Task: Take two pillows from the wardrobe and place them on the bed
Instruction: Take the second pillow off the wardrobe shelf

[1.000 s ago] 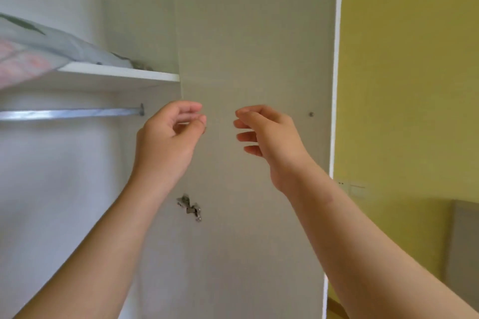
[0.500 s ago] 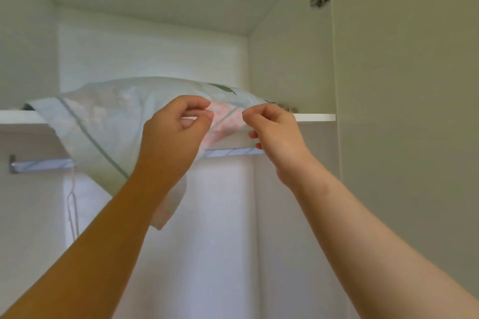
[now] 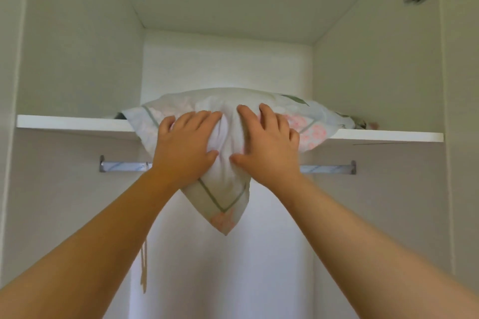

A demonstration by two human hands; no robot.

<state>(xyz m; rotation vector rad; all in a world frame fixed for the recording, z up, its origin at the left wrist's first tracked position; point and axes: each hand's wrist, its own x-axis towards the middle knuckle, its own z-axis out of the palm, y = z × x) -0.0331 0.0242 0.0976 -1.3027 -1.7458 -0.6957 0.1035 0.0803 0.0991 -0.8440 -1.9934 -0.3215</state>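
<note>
I have both hands up on the pale floral cotton pillow (image 3: 228, 122) that lies across the white upper shelf (image 3: 77, 123) of the wardrobe, one corner of it drooping over the shelf edge toward six o'clock, down past the chrome hanging rail (image 3: 121, 166). My left hand (image 3: 185, 149) is spread over the front of the pillow with its fingers curled into the cloth; my right hand (image 3: 267, 147) sits just beside it at three o'clock, fingers splayed and pressing, thumb tucked under the bulge. Both are gripping fabric, though I cannot tell how much filling is caught.

I judge it light and very soft: the cover bunches between my hands and the hanging corner sags limply. A pinch of loose case alone would probably slide, so I would take the stuffed body from both sides. At the pillow's three o'clock end some dark cloth shows; whether it is the second pillow I cannot say.
</note>
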